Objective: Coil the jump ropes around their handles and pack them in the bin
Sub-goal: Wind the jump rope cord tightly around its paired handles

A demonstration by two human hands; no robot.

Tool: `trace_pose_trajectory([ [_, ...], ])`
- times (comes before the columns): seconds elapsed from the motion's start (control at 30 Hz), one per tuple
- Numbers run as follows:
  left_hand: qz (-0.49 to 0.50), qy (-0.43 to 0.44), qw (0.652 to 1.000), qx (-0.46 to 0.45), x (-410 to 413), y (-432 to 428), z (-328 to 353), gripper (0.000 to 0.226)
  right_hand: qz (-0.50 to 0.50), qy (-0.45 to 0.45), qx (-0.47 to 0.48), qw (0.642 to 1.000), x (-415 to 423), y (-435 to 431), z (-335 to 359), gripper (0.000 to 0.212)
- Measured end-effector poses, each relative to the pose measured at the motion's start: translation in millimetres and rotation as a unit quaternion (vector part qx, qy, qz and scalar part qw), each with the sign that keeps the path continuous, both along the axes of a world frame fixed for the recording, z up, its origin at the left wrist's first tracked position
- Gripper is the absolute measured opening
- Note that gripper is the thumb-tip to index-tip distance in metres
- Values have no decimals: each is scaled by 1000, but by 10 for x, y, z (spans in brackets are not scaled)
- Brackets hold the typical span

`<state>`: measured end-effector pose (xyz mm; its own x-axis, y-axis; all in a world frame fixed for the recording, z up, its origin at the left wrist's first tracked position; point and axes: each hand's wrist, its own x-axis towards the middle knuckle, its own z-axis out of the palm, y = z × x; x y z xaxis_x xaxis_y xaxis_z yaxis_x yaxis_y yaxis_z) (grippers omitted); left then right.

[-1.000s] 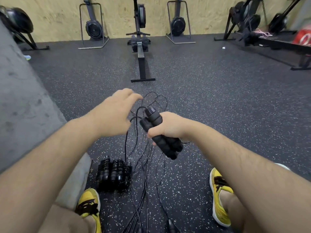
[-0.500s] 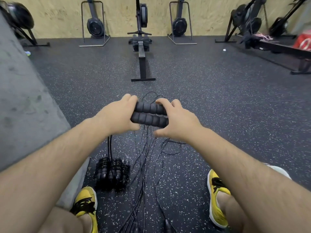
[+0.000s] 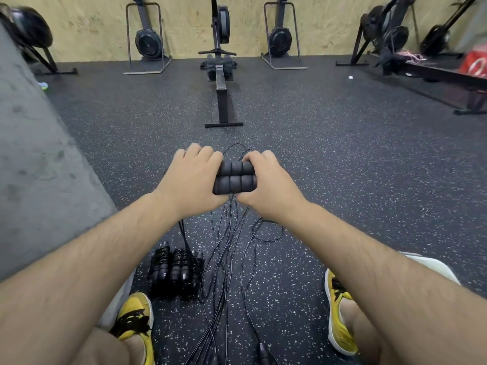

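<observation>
A: Hands?
B: Left hand (image 3: 192, 180) and right hand (image 3: 268, 185) both clasp the paired foam handles (image 3: 234, 177), held level above the floor.
A: Handling?
B: Judged light, with soft grips. The thin cord (image 3: 226, 246) hangs limp and looks tangle-prone. Hold at the handle ends.

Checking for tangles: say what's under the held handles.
Loose black cords trail down to the speckled floor. Where they meet the foam handles is hidden behind the left hand and right hand.

Gym: rowing machines (image 3: 220, 61) along plywood wall (image 3: 87, 19), speckled rubber floor (image 3: 329, 154)
</observation>
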<state>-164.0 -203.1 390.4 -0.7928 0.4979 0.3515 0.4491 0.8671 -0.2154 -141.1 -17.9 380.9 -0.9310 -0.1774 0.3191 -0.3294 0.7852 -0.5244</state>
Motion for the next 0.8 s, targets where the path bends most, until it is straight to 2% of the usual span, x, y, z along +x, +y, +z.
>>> trace_pose_trajectory([
  [0.07,-47,4,999,-2,4,14,47,45,28,24,-50,998,18,-7,24,49],
  [0.1,-57,6,998,10,11,17,89,42,42,20,-121,992,25,-10,34,54],
  [0.17,-54,22,997,52,21,11,190,35,28,-14,-285,958,3,-19,13,77],
  [0.23,-42,43,995,84,37,0,271,34,-26,-72,-384,920,-91,-51,-92,97],
  [0.3,-45,54,994,88,74,7,313,36,-40,-135,-344,928,-161,-184,-244,86],
  [0.37,-62,62,993,84,115,37,313,38,25,-192,-279,941,-126,-432,-382,75],
  [0.47,-93,72,989,94,153,86,306,43,137,-238,-236,932,34,-871,-472,67],
  [0.53,-99,71,988,98,163,98,311,43,175,-238,-203,934,133,-1097,-459,47],
  [0.6,-103,63,988,98,165,69,308,43,188,-230,-204,933,159,-1186,-446,19],
  [0.63,-104,54,988,102,163,39,308,42,191,-235,-204,931,168,-1160,-421,13],
  [0.7,-104,31,986,123,153,-57,326,44,194,-265,-196,924,145,-1012,-328,15],
  [0.8,-94,-21,986,134,134,-240,390,60,190,-277,-176,925,37,-606,-156,13],
])
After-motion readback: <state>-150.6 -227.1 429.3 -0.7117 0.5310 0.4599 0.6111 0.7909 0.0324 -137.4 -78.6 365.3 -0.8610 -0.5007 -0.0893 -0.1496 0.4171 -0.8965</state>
